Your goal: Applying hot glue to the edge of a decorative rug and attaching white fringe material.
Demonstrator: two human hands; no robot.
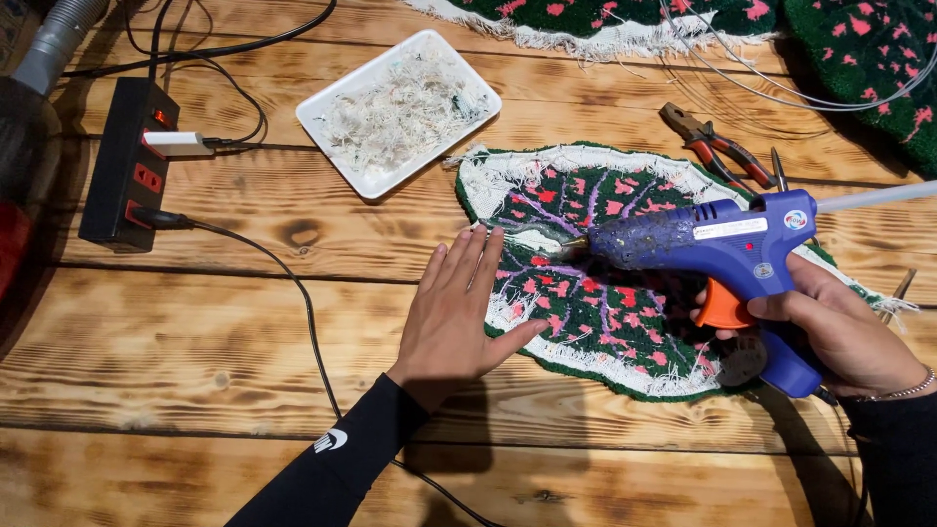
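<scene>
A leaf-shaped tufted piece (605, 293), dark green with pink spots, purple veins and a white frayed cloth edge, lies on the wooden table (195, 342). My left hand (459, 312) rests flat with fingers spread on its left edge, pressing the white border down. My right hand (830, 327) grips a blue glue gun (722, 244) with an orange trigger; a finger is on the trigger. The gun's metal nozzle (576, 244) points left, close above the piece's white border near my left fingertips.
A white tray (398, 112) of cloth scraps sits behind the piece. Red-handled pliers (717, 146) lie at the back right. A black power strip (127, 161) with plugs and cables is at the left. More green tufted pieces (869, 49) and wire lie along the far edge.
</scene>
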